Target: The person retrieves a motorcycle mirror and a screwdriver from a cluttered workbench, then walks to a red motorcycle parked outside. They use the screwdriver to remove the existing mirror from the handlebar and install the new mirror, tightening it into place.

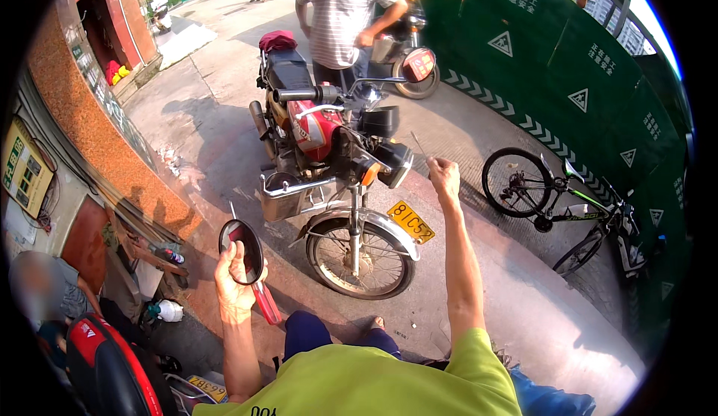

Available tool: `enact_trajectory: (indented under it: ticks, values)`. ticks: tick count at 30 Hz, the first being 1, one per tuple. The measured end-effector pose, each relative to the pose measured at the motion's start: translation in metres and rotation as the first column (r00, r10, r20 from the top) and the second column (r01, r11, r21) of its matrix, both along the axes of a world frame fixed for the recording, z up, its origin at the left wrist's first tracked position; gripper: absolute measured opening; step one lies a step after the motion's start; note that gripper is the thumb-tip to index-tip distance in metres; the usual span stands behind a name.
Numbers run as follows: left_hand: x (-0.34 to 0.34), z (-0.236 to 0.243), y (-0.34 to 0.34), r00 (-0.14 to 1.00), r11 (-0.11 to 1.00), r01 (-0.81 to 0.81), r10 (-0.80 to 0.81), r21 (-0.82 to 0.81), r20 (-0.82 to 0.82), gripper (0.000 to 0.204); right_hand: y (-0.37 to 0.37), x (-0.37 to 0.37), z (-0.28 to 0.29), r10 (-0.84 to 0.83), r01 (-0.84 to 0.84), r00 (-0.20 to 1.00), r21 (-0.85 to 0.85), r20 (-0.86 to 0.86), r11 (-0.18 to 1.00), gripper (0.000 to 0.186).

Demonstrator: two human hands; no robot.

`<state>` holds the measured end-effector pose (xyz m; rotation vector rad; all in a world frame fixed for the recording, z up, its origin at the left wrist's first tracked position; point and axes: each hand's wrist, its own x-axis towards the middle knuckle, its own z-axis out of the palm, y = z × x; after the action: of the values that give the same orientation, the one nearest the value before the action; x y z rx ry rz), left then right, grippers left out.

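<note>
My left hand (238, 278) is closed on a round, black-rimmed rear-view mirror (253, 242), the thumb pressed over its face. A red handle (267, 304) sticks out below that hand, and a thin metal rod (232, 210) juts above the mirror. Whether rod and handle are one piece, I cannot tell. My right hand (444, 175), reaching forward, pinches a slim metal tool (419, 143) pointing up and away; its exact kind is too small to make out. Between and beyond both hands stands a red motorcycle (314, 136), its front wheel toward me. Neither hand touches it.
A person in a striped shirt (344, 12) stands behind the motorcycle. A bicycle (561, 207) lies by the green fence (546, 35) at right. At lower left are a black-and-red seat (112, 371) and a seated person (71, 281). A mirror (419, 65) rises from the handlebar.
</note>
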<state>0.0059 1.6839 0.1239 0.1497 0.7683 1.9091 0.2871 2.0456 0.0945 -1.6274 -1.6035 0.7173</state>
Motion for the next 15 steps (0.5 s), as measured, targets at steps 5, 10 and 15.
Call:
enact_trajectory:
  ticks: [5, 10, 15]
  values:
    - [-0.066, -0.012, 0.043, 1.000, 0.999, 0.004, -0.003, -0.045, 0.003, 0.026, 0.050, -0.080, 0.026, 0.133, -0.144, 0.989, 0.228, 0.061, 0.963, 0.030]
    - [-0.123, -0.036, 0.094, 0.986, 0.981, 0.128, -0.109, -0.148, 0.126, 0.021, 0.038, -0.110, 0.025, 0.152, -0.157, 0.988, 0.189, 0.043, 0.969, 0.026]
    - [-0.174, -0.047, 0.120, 0.971, 0.960, 0.206, -0.177, -0.190, 0.160, 0.017, 0.014, -0.129, -0.002, 0.111, -0.076, 0.977, 0.190, -0.181, 0.979, 0.026]
